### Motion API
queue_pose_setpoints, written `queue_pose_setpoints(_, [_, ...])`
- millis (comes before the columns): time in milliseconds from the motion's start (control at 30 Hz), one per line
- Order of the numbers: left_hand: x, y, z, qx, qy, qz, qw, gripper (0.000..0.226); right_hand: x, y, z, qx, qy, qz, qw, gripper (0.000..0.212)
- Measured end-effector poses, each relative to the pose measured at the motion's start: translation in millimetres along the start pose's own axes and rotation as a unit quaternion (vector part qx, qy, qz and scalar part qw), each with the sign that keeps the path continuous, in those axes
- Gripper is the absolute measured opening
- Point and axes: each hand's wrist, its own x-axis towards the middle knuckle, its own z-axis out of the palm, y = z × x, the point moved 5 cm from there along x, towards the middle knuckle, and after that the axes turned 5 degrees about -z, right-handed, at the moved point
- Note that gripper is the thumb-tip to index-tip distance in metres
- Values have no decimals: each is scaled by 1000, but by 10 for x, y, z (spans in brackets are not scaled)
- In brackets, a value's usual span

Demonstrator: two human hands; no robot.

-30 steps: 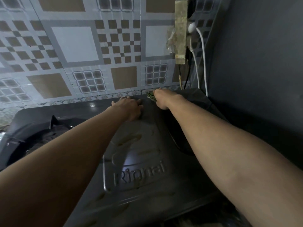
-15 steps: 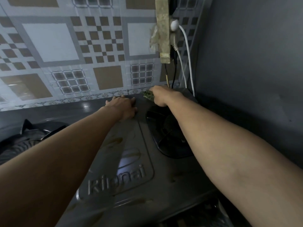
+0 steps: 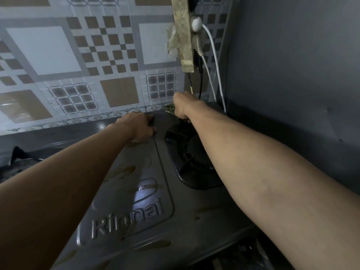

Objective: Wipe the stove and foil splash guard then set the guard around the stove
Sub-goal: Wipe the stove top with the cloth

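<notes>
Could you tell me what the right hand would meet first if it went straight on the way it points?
Most likely the tiled wall just behind the stove; the right hand, gripping a greenish scrubber, is close to it. The hanging cables sit slightly right; depth is unclear.

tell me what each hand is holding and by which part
The right hand holds a greenish scrubber, its grip on the scrubber's right end. The left hand holds nothing; it rests on the stove.

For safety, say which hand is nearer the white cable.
Right. The right hand, gripping a green pad, is left of the white cable; the left hand rests on the stove farther left.
</notes>
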Motion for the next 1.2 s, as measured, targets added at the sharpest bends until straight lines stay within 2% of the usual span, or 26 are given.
queue_pose_setpoints(33, [-2,12,-16,-2,-2,-1,1000,56,20,-9,14,2,-4,-8,1000,18])
queue_pose_setpoints(133, [27,57,-48,-9,3,10,1000,52,67,41,41,24,-20,-22,999,38])
queue_pose_setpoints(433, [144,124,-15,-28,25,19,999,39,79,585,-6,31,5,16,999,50])
queue_pose_setpoints(767, [164,80,-1,-5,41,14,999,46,-49,890,-3,-14,45,88,995,30])
queue_pose_setpoints(967, [107,85,-8,-18,38,11,999,52,-109,869,16,-40,41,88,994,31])
queue_pose_setpoints(1100, [-12,30,-42,-41,36,1,999,38,-48,717,-2,-20,42,65,997,42])
queue_pose_setpoints(1200, [-102,-124,-57,-53,34,-18,998,29,6,511,9,-6,33,42,999,42])
